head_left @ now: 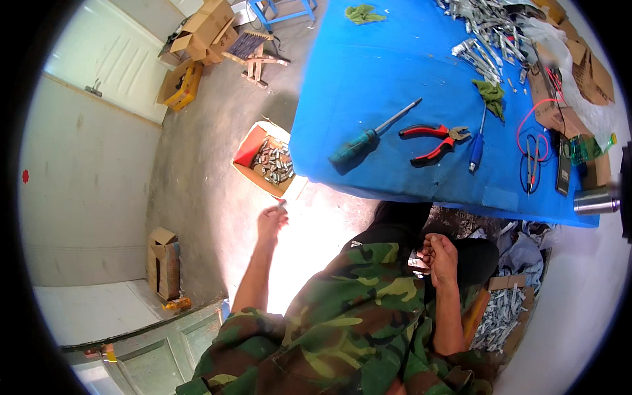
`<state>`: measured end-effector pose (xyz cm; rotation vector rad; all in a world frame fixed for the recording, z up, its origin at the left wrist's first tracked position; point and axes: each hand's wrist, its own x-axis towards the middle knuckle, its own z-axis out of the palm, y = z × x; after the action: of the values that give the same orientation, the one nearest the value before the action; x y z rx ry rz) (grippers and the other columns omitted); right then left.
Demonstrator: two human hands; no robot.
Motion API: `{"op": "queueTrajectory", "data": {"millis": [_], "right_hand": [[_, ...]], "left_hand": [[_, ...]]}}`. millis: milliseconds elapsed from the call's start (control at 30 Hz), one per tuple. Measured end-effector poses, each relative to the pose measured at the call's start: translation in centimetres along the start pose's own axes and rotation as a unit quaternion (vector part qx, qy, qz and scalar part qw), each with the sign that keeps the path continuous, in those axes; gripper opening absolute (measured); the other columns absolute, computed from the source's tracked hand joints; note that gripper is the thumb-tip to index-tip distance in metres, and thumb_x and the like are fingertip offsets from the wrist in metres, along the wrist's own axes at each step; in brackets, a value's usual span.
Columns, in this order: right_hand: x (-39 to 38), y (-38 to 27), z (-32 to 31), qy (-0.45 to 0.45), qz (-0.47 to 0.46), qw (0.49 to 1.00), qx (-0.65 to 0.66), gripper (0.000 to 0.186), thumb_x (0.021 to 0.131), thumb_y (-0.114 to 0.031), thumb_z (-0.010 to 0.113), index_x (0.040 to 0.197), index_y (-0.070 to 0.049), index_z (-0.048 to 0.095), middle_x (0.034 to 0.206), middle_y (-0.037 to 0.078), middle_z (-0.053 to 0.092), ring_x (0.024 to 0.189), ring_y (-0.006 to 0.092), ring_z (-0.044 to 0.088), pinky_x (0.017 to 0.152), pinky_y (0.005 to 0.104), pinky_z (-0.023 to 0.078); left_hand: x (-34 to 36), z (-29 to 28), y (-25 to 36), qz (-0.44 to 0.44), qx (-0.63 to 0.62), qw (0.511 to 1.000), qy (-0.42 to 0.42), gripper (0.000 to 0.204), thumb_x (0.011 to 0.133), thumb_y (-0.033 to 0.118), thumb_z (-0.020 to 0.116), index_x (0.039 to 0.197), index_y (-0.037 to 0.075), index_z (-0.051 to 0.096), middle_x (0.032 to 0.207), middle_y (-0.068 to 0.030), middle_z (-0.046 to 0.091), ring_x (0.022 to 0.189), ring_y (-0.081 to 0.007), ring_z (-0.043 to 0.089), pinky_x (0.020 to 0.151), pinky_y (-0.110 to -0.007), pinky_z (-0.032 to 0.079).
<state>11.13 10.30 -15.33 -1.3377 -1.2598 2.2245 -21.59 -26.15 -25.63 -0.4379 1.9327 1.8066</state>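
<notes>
My left hand (268, 225) reaches out over the floor, just on the near side of an open cardboard box (247, 176). Its fingers pinch a small greyish metal piece (282, 204), partly blurred. Inside the box lie many short metal cylinders (276, 164), silver and brownish. Above my lap, my right hand (442, 257) is closed with curled fingers. A small shiny brownish thing (417, 261) shows beside those fingers; whether they grip it is unclear. On the blue-covered table (395, 59) lie a teal-handled screwdriver (355, 147), red-and-black pliers (437, 141) and a blue-handled screwdriver (476, 153).
Metal parts (484, 39) are heaped at the table's far right, near a green rag (490, 95) and a multimeter-like black device (563, 168) with leads. A wooden stool (253, 56) and cardboard boxes (204, 29) stand farther off. Under the table's right side sits a box of metal strips (500, 319).
</notes>
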Motion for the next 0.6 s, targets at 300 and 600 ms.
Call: {"op": "queueTrajectory", "data": {"millis": [300, 600], "right_hand": [[1.6, 1.1, 0.7, -0.001, 0.005, 1.000, -0.010, 0.017, 0.103, -0.018, 0.056, 0.106, -0.002, 0.063, 0.082, 0.003, 0.062, 0.063, 0.0079, 0.056, 0.054, 0.0210, 0.046], [1.9, 0.2, 1.6, 0.022, -0.030, 0.997, -0.070, 0.018, 0.100, -0.018, 0.060, 0.103, -0.002, 0.068, 0.086, 0.002, 0.066, 0.066, 0.0056, 0.058, 0.058, 0.0197, 0.047]], "left_hand": [[-0.3, 2.8, -2.8, -0.023, 0.089, 0.995, -0.044, 0.025, 0.087, 0.011, 0.069, 0.105, -0.005, 0.061, 0.083, -0.0102, 0.067, 0.065, -0.0172, 0.066, 0.055, -0.029, 0.056], [-4.5, 1.6, -11.7, -0.059, 0.264, 0.958, -0.096, 0.028, 0.085, 0.020, 0.069, 0.101, -0.003, 0.064, 0.085, -0.0123, 0.068, 0.062, -0.0161, 0.069, 0.054, -0.028, 0.056]]}}
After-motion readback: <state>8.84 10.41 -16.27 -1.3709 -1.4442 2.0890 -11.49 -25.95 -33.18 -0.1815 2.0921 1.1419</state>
